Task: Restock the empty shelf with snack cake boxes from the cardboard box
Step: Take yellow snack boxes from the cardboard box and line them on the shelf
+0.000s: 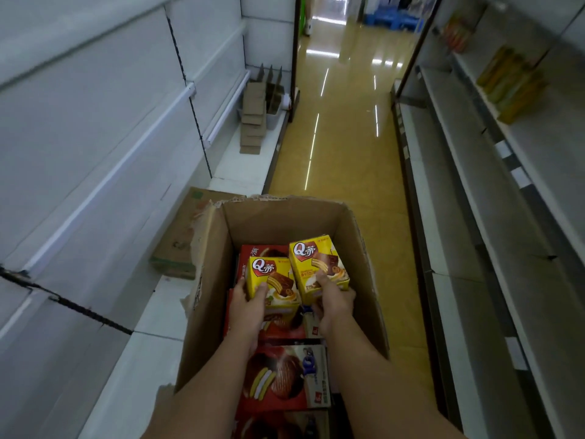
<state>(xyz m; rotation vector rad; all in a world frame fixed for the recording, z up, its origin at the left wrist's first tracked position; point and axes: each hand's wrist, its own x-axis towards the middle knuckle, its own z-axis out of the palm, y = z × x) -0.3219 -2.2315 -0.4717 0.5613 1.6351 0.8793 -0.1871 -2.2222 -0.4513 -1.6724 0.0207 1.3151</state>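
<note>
An open brown cardboard box (361,248) stands on the aisle floor against the left shelving. Inside lie several red snack cake boxes (278,378) with a chocolate pie picture. My left hand (248,308) grips a yellow snack cake box (269,275) by its lower end. My right hand (335,304) grips a second yellow snack cake box (316,261) beside it. Both yellow boxes are held upright inside the carton, above the red ones. The white shelves (104,172) on the left stand bare.
A flattened carton (177,245) lies on the left bottom shelf beside the box. Brown cardboard dividers (253,118) and a grey bin sit farther along that shelf. Right shelving (493,198) holds yellow packs (509,87) high up. The glossy yellow floor (342,147) runs ahead.
</note>
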